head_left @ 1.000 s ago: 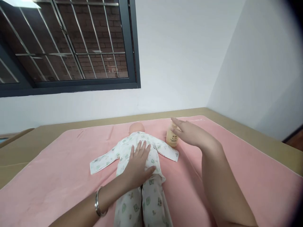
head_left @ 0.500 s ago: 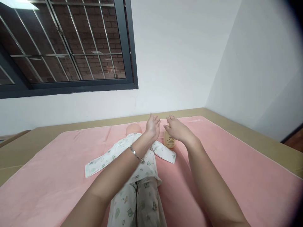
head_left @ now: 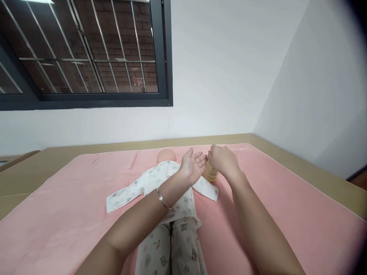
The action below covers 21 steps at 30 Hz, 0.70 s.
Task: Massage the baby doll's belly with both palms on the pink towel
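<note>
My left hand [head_left: 193, 166] is open, palm up, its fingertips close beside my right hand. A bracelet circles the left wrist. My right hand [head_left: 225, 158] is closed over the top of a yellowish bottle [head_left: 211, 175] with dark print; the hand hides the bottle's upper part. The bottle stands upright beside one sleeve of a doll [head_left: 166, 155]. Lying on its back, the doll wears a white patterned top [head_left: 155, 177] and matching trousers [head_left: 183, 244], with its sleeves spread. My left forearm crosses in front of its body.
Under the doll lies a pink mat [head_left: 86, 191] on a tan surface [head_left: 292, 162]. White walls [head_left: 212, 76] rise behind and to the right. A dark-framed window [head_left: 169, 57] with metal bars is at the upper left.
My right hand has curled its fingers over the bottle's top. My left hand has moved right and turned its palm further up, towards the bottle. The view has shifted slightly.
</note>
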Each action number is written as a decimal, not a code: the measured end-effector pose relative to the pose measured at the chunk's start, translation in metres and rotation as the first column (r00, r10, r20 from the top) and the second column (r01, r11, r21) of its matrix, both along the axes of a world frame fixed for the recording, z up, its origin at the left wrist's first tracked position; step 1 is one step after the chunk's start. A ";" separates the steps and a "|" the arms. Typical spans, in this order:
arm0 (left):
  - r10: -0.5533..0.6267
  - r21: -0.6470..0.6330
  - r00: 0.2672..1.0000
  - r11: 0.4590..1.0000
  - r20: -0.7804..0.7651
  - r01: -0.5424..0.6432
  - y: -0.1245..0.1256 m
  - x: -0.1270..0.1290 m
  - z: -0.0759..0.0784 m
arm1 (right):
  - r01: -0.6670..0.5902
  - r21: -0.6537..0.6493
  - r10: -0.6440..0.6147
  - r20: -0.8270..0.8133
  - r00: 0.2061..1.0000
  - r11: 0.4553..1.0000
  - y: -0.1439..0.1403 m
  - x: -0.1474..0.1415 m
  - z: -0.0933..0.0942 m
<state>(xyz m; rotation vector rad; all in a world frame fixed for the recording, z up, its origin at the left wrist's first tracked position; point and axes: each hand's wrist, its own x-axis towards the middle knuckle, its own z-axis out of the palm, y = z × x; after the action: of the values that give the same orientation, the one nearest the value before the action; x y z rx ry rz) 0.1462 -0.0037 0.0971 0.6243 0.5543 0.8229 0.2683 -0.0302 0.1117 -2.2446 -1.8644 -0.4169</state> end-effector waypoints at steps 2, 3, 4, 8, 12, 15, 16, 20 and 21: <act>-0.035 -0.011 0.999 0.999 -0.008 0.035 -0.015 -0.022 -0.003 | 0.044 0.028 -0.045 0.028 0.999 0.999 0.002 -0.003 -0.002; -0.058 -0.017 0.998 0.998 -0.014 0.058 -0.022 -0.033 -0.004 | 0.066 0.045 -0.068 0.034 0.997 0.997 0.004 -0.005 -0.004; -0.072 -0.025 0.997 0.997 -0.027 0.071 -0.028 -0.044 -0.005 | 0.084 0.057 -0.086 0.039 0.995 0.995 0.005 -0.007 -0.004; -0.076 -0.060 0.996 0.996 -0.040 0.073 -0.041 -0.083 -0.003 | 0.121 0.048 -0.124 0.060 0.990 0.992 0.012 -0.014 -0.006; -0.020 -0.094 0.999 0.995 -0.025 0.017 -0.043 -0.112 0.006 | 0.178 0.009 -0.178 0.067 0.982 0.984 0.018 -0.020 -0.007; 0.002 -0.096 1.000 0.995 -0.005 -0.002 -0.046 -0.126 0.015 | 0.207 0.025 -0.208 0.096 0.973 0.978 0.021 -0.024 -0.011; 0.005 -0.095 1.000 0.995 0.001 -0.005 -0.049 -0.130 0.018 | 0.214 0.041 -0.217 0.104 0.970 0.976 0.021 -0.026 -0.013; -0.023 -0.082 0.999 0.996 0.035 0.026 -0.062 -0.141 0.028 | 0.222 0.092 -0.232 0.118 0.966 0.971 0.021 -0.032 -0.021; -0.042 -0.074 0.998 0.996 0.048 0.045 -0.065 -0.144 0.029 | 0.223 0.099 -0.234 0.117 0.965 0.970 0.021 -0.033 -0.022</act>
<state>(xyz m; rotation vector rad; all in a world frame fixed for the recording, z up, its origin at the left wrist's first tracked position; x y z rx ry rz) 0.0026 -0.0691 0.1263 0.5456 0.5252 0.7704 0.2357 -0.0094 0.0902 -2.4353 -1.6121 -0.6793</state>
